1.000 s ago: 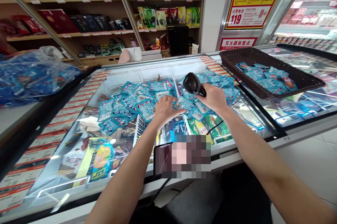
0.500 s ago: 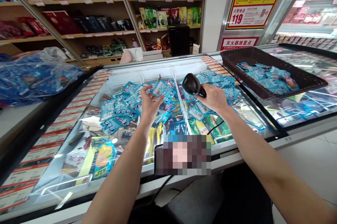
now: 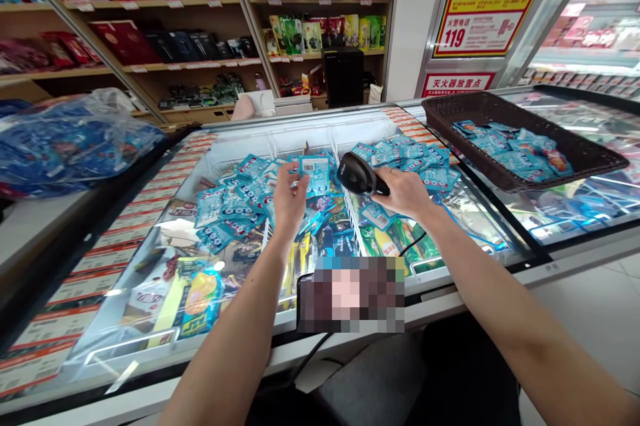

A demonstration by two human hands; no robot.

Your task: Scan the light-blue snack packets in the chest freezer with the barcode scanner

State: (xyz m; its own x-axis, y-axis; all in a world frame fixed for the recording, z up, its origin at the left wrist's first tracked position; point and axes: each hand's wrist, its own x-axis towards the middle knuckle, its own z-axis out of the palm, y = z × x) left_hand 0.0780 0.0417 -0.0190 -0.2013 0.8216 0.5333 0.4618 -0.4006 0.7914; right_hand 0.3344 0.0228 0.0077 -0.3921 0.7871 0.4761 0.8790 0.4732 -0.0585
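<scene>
My left hand pinches a small blue packet by its left edge, with the printed barcode side turned up. In my right hand is a black handheld barcode scanner; its head points left toward that packet, a short gap apart. Similar blue packets lie in a left pile beside my left hand and a right pile behind my right hand. Another packet rests below the scanner, barcode up. The scanner's trigger is hidden by my fingers.
A brown woven basket holding more blue packets stands at the right on the glass-topped freezer. At the left lies a clear plastic bag of blue packs. A phone-like device, partly pixelated, sits at the front edge. A cable trails from the scanner.
My left hand has drawn its fingers together on the packet and turned it more upright toward the scanner. The scanner has moved slightly left and down, nearer the packet. The view has shifted slightly.
</scene>
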